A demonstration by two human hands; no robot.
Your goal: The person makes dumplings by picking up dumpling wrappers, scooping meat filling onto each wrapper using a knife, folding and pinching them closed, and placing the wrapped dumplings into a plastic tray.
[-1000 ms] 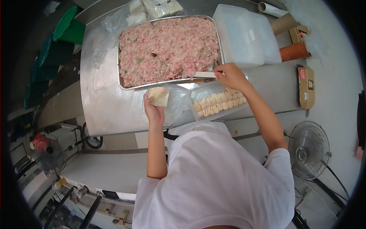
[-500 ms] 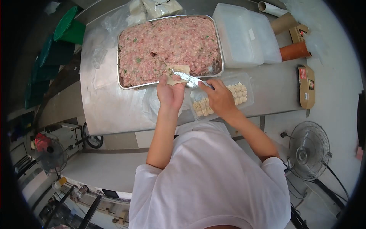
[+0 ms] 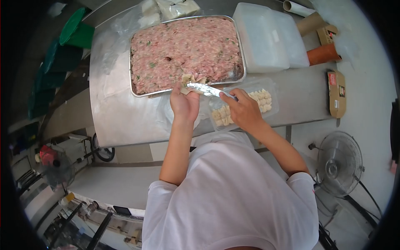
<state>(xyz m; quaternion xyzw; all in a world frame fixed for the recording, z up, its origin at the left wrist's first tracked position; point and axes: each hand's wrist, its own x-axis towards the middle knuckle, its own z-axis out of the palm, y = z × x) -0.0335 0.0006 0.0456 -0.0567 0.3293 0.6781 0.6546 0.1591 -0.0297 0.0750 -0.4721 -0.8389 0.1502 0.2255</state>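
My left hand (image 3: 184,105) is palm up at the near edge of the metal tray, its fingers curled around a thin dough wrapper (image 3: 189,78). The wrapper's far edge is bunched and folded toward the blade. My right hand (image 3: 245,111) grips a knife (image 3: 205,89) by its handle; the shiny blade, smeared with filling, lies across the wrapper over my left fingers. Minced meat (image 3: 183,50) with green flecks fills the tray (image 3: 243,62) just beyond. Beneath my right hand, a clear plastic container (image 3: 273,109) holds rows of wrapped dumplings (image 3: 261,99).
White plastic tubs (image 3: 260,41) stand right of the tray. Plastic bags (image 3: 178,8) lie behind it. A flattened cardboard box (image 3: 336,95) rests at the table's right end, above a fan (image 3: 339,164). Green bins (image 3: 77,33) are off the left edge.
The wrapper's far part, flat and square before, is now folded over and crumpled by the blade. The knife has tilted flatter, and my right hand has shifted slightly right and down.
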